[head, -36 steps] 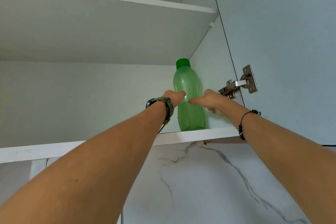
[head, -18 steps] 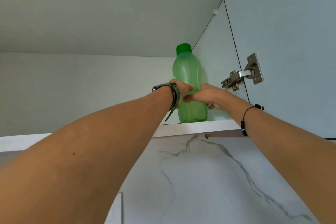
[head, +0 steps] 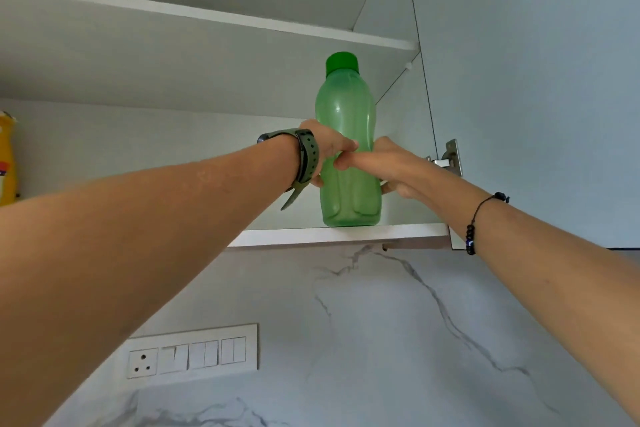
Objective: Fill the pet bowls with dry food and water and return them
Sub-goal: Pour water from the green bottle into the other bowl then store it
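green bottle [head: 348, 135] upright on shelf [head: 339, 234], left hand [head: 327, 149], right hand [head: 388, 166] grip wrapped round it, fingertips hidden

The scene was evenly lit by soft, cool daylight, its source out of view. The cabinet shelf [head: 339, 234] cast only a faint shadow below. A pale highlight showed on the green bottle [head: 346, 121]. Straight edges bowed toward the corners. Detail looked slightly soft throughout, perhaps from compression.

I'm seeing a translucent green bottle [head: 348, 149] with a darker green cap, standing upright at the front edge of the lower cupboard shelf [head: 339, 235], near its right side wall.
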The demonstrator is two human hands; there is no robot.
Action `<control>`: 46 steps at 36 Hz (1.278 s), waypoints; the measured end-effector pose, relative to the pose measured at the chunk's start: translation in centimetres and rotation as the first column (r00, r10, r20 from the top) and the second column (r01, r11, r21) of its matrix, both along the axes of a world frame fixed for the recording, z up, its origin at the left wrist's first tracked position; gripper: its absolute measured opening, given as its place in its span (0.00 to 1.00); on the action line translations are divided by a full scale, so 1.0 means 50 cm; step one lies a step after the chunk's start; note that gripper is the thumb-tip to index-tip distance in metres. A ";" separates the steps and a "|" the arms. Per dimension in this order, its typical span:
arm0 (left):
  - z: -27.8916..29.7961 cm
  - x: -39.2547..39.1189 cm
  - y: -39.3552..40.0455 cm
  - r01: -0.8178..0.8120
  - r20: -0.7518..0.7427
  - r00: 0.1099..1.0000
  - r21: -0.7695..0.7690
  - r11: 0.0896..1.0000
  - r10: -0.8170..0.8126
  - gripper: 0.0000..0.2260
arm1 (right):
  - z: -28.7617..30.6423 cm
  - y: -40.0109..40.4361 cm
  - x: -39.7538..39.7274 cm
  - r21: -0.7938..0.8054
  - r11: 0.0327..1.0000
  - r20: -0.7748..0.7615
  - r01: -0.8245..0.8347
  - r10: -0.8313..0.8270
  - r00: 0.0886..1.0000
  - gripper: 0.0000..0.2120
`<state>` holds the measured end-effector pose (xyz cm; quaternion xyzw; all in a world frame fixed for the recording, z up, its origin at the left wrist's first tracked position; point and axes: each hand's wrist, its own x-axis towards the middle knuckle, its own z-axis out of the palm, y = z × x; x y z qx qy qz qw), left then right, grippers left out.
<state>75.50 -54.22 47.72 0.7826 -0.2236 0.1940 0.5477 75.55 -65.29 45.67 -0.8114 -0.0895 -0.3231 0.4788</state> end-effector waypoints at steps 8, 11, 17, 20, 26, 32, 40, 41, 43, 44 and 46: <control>-0.043 -0.102 0.083 0.037 0.029 0.999 -0.039 0.999 -0.036 0.15 | -0.048 0.083 -0.096 0.024 0.996 0.065 0.086 -0.088 0.994 0.38; -0.085 -0.128 0.118 0.036 0.023 0.999 -0.012 0.999 -0.036 0.13 | -0.093 0.115 -0.130 0.022 0.998 0.053 0.064 -0.065 0.997 0.37; -0.208 -0.147 0.198 0.039 -0.041 0.999 0.067 0.997 -0.036 0.14 | -0.221 0.185 -0.175 0.048 0.999 -0.035 0.022 -0.020 0.999 0.34; -0.292 -0.151 0.236 0.041 -0.086 0.996 0.090 0.995 -0.033 0.13 | -0.303 0.218 -0.188 0.083 0.996 -0.067 -0.019 0.024 0.997 0.31; -0.478 -0.178 0.288 -0.004 -0.216 0.976 0.084 0.996 0.022 0.14 | -0.484 0.257 -0.212 0.097 0.995 -0.201 -0.021 0.040 0.979 0.31; -0.674 -0.201 0.296 -0.135 -0.242 0.955 0.158 0.978 0.171 0.15 | -0.671 0.274 -0.226 0.065 0.998 -0.313 -0.011 0.031 0.949 0.33; -0.921 -0.249 0.269 -0.211 -0.348 0.892 0.245 0.946 0.289 0.21 | -0.913 0.263 -0.250 0.011 0.999 -0.416 -0.037 0.038 0.909 0.40; -0.945 -0.256 0.264 -0.215 -0.361 0.884 0.248 0.945 0.295 0.22 | -0.938 0.257 -0.254 0.013 0.999 -0.418 -0.046 0.047 0.907 0.42; -0.988 -0.269 0.252 -0.215 -0.403 0.866 0.232 0.948 0.295 0.23 | -0.987 0.243 -0.262 0.001 0.998 -0.413 -0.068 0.063 0.909 0.43; -1.005 -0.276 0.246 -0.216 -0.423 0.857 0.221 0.951 0.294 0.24 | -1.008 0.235 -0.266 -0.009 0.997 -0.409 -0.081 0.070 0.910 0.44; -1.033 -0.287 0.233 -0.214 -0.460 0.839 0.211 0.954 0.290 0.24 | -1.043 0.220 -0.273 -0.021 0.995 -0.411 -0.094 0.077 0.909 0.44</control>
